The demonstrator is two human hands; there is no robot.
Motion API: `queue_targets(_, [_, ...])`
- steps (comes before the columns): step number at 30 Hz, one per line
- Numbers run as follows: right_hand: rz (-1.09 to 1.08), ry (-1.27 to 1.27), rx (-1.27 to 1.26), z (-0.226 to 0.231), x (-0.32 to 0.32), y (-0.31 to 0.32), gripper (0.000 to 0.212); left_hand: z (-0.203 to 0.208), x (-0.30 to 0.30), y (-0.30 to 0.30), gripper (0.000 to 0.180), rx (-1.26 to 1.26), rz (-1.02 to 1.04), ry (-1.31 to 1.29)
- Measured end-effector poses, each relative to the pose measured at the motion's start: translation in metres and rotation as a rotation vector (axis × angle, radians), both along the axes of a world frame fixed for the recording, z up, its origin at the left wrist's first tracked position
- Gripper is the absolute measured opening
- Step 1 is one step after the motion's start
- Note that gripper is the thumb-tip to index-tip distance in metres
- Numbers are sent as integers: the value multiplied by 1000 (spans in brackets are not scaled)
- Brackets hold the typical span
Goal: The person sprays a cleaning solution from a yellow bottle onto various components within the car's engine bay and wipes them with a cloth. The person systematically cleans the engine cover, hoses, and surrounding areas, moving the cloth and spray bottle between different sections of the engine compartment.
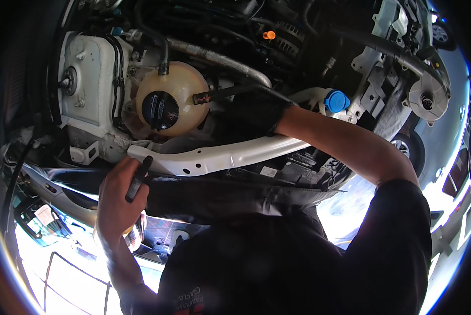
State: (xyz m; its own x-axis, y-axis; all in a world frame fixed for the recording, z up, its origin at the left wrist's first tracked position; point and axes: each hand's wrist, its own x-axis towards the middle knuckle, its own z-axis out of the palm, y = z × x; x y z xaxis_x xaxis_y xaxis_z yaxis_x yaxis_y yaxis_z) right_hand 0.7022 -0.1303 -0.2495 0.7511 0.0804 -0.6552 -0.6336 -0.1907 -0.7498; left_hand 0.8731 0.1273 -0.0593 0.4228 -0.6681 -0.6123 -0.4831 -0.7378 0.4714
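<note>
My left hand (121,195) is closed around a slim black penlight-like cylinder (139,179), held upright over the near edge of the engine bay. Just beyond its fingertips is the end of a white metal rail (219,159). My right forearm reaches in from the right across that rail. A black glove seems to cover my right hand (254,113), which is down in the dark bay; its fingers are lost in shadow. To its left sits a yellowed, round coolant tank (190,86) with a black cap (160,110). A black hose end (201,98) lies against the tank's right side.
A blue reservoir cap (337,101) is right of my right wrist. A metal pipe (214,55) runs behind the tank, and an orange dipstick handle (268,35) stands farther back. A dark cover (219,197) drapes the near fender. At right, a grey bracket (427,97) juts out.
</note>
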Motion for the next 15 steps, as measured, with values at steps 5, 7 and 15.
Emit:
queue_targets(5, [-197,-171,73,-11,0,0,22,0,4,2,20,43,36,48])
queue_targets(7, [-258,-140,175,-18,-3,1,22,-4,3,11,21,11,24,-26])
queue_targets(15, [-56,-104,10,-53,-11,6,26,16,-17,-22,25,-143,30,-114])
